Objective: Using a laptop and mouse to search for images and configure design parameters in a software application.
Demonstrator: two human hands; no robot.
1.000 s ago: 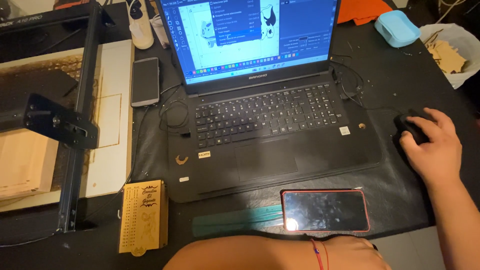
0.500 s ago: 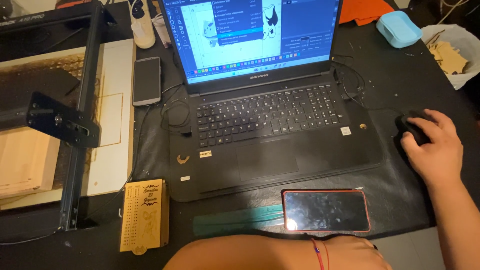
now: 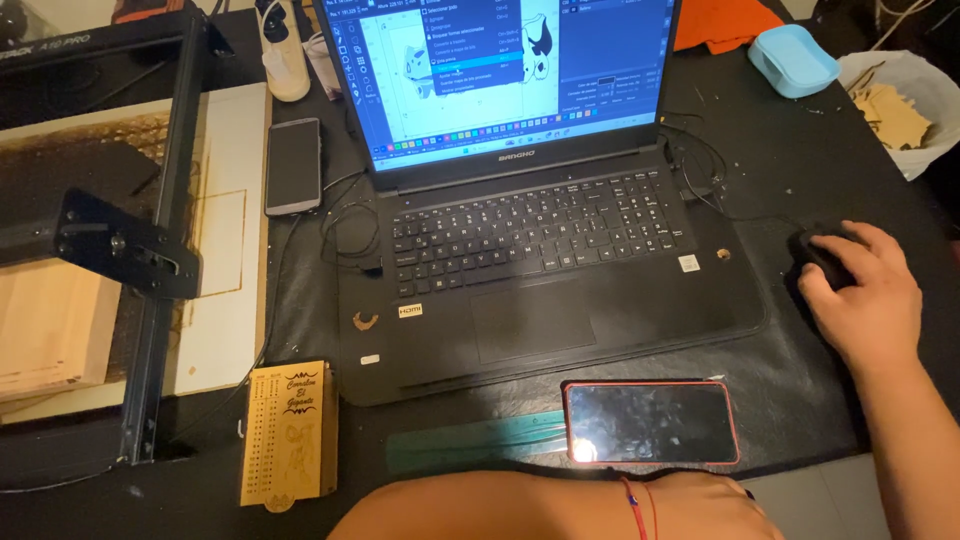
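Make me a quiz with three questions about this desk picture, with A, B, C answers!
1. Where does the phone with the red case lie?
A. in front of the laptop
B. on the keyboard
C. in the bin

2. How many phones are on the desk?
A. one
B. two
C. four

3. What is the laptop like?
A. shut
B. open, screen dark
C. open, screen lit

Answers:
1 A: it lies between the laptop's front edge and the left forearm.
2 B: the red-cased one, plus a grey phone left of the laptop.
3 C: the screen glows blue with a menu open, while the right hand rests on the black mouse.
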